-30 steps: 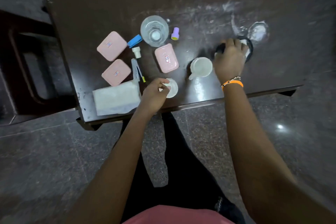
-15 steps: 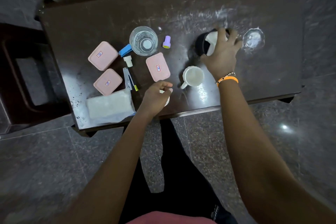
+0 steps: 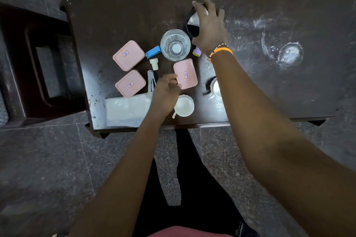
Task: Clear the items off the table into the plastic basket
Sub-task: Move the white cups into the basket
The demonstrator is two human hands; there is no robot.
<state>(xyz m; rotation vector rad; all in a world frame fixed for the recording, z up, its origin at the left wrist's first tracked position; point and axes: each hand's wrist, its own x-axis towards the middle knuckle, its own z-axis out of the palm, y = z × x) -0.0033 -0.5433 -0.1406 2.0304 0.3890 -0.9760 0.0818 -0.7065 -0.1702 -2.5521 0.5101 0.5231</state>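
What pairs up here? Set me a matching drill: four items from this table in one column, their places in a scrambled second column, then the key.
Things
1. clear drinking glass
2. small white ceramic cup
3. blue plastic clip
4. white folded cloth

Places
A. at the table's near left corner
B. between the far pink box and the glass
C. by the near edge, just right of the left hand
D. beside the black bowl that the right hand grips

Pairs: 1-D, 2-C, 3-B, 4-A
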